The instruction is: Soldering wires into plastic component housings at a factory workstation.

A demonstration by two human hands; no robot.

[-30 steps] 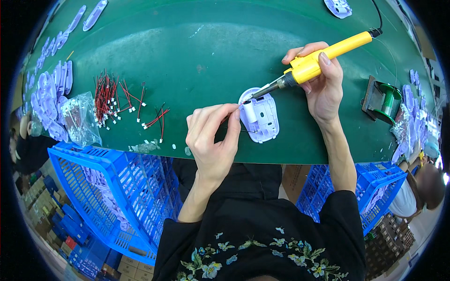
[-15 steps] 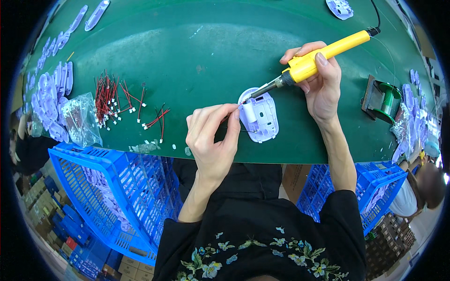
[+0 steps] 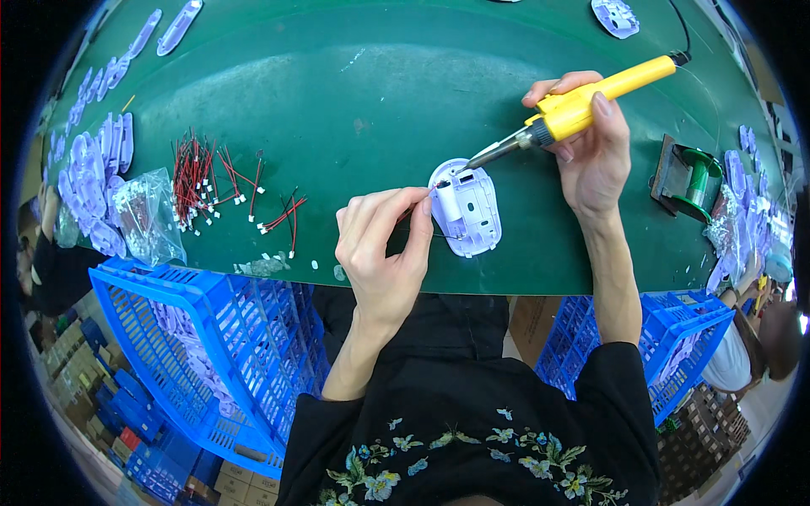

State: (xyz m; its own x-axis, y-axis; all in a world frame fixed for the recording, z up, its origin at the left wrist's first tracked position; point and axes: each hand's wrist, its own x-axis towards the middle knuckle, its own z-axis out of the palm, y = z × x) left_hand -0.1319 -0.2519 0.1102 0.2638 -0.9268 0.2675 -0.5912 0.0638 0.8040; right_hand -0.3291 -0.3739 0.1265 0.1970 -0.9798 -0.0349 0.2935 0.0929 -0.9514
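My right hand [image 3: 597, 160] is wrapped around the yellow handle of a soldering iron [image 3: 612, 91], its metal tip slanting down to the left over the upper part of a pale lilac plastic housing [image 3: 483, 221]. The housing lies on the green table with a white cylinder [image 3: 449, 202] along its left side. At that side my left hand [image 3: 371, 244] is closed, thumb and forefinger pinched at the housing's upper left edge. A thin wire [image 3: 440, 236] shows between those fingers and the housing; its pinched end is mostly hidden.
Red and black wires with white plugs [image 3: 194, 181] lie to the left, near a clear bag of small white parts [image 3: 148, 215] and stacked lilac housings [image 3: 84, 181]. A green solder spool [image 3: 699, 181] stands right. Blue crates [image 3: 202, 337] flank me below the table edge.
My right hand has drawn the soldering iron slightly right, its tip leaving the spot near the left hand's fingertips. My left hand and the housing stay in place.
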